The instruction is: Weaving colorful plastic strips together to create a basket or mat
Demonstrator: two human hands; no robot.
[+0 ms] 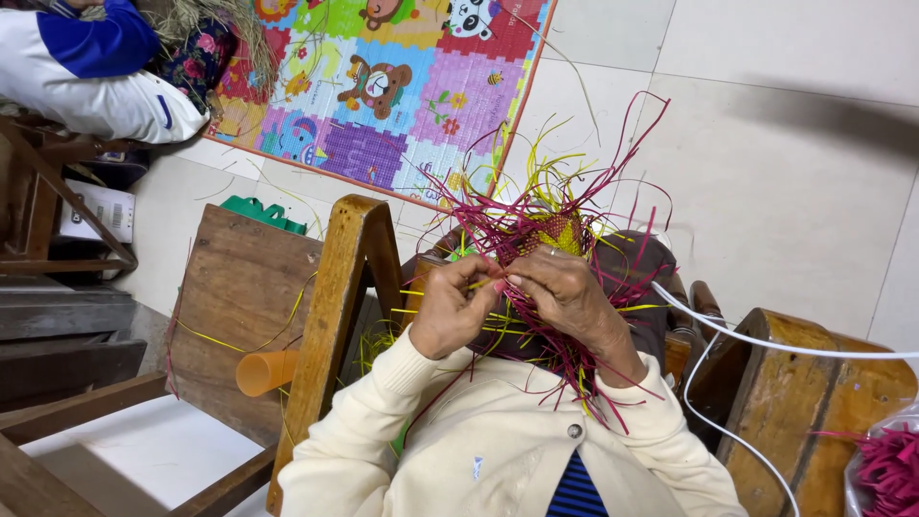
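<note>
Woven strips [550, 230] of magenta and yellow form a small plaited piece held in front of the person's chest, its loose ends fanning upward and outward from the grip in thin curling strands. Both hands meet at the near edge of the weave. The left hand [455, 306] pinches a yellow strip between thumb and fingertips, closed on it just beside the other hand. The right hand [565, 297] is curled over the magenta strands, fingers closed on the weave, with more strands trailing down past the wrist toward the cream cardigan [498, 450].

Left of the grip stands a slanted wooden chair frame [330, 325], with an orange plastic cup [268, 371] lying beside its lower part and a few yellow strips draped across the wood. Right of the grip, a white cable [756, 337] runs over a wooden stool [814, 393], and a bundle of magenta strips [890, 464] sits at the far right edge. Beyond the weave, a colourful play mat [383, 86] with cartoon animals lies on the pale tiled floor [766, 144]. Far up-left, another person's blue and white sleeve [86, 67] shows.
</note>
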